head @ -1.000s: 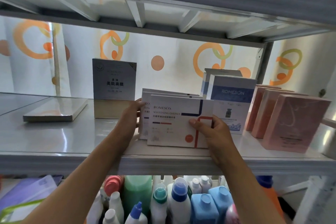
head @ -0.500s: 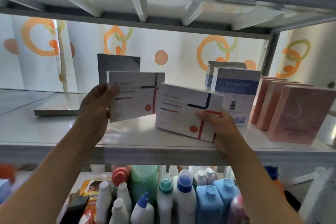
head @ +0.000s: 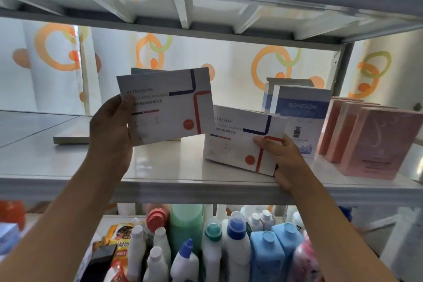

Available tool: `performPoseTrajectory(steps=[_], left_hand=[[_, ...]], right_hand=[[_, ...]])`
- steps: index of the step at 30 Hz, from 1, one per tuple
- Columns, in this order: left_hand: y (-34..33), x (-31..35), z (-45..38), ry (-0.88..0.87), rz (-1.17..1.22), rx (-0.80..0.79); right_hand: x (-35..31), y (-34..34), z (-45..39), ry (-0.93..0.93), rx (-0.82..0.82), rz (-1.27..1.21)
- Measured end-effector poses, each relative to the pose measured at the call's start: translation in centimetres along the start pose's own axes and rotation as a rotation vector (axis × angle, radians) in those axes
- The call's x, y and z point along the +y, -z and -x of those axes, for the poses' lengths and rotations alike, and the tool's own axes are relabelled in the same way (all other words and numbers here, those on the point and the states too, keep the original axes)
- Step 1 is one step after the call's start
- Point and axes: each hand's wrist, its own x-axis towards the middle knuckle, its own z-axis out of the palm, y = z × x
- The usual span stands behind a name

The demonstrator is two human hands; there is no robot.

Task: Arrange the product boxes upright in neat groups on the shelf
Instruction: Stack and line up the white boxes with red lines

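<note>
**Presently: two white boxes in hand at the shelf**

Left hand [head: 112, 126] grips one white box [head: 167, 105] by its left end, thumb across the face, box raised clear of the shelf [head: 160, 167] and tilted; right hand [head: 283, 158] pinches a second white box [head: 240, 139] at its lower right corner, that box resting tilted near the front edge of the shelf; blue-banded boxes [head: 299, 117] stand upright just beside it toward the right; three pink boxes [head: 377, 142] stand upright at the right end; a flat box [head: 71, 136] lies toward the left rear; bottles [head: 235, 249] crowd the lower shelf.
</note>
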Motion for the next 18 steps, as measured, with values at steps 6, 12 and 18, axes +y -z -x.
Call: performPoseTrajectory(steps=[6,12,18], left_hand=[[-0.1,0.3,0.1,0.01,-0.017,0.009],[-1.1,-1.9,1.9,0.094,-0.129,-0.092],[-3.0,-3.8,4.1,0.233,-0.21,-0.262]], right_hand=[[0.0,0.1,-0.1,-0.009,0.008,-0.049],[-0.1,0.1,0.0,-0.016,-0.031,-0.04],[-0.4,0.0,0.4,-0.039,-0.064,-0.064]])
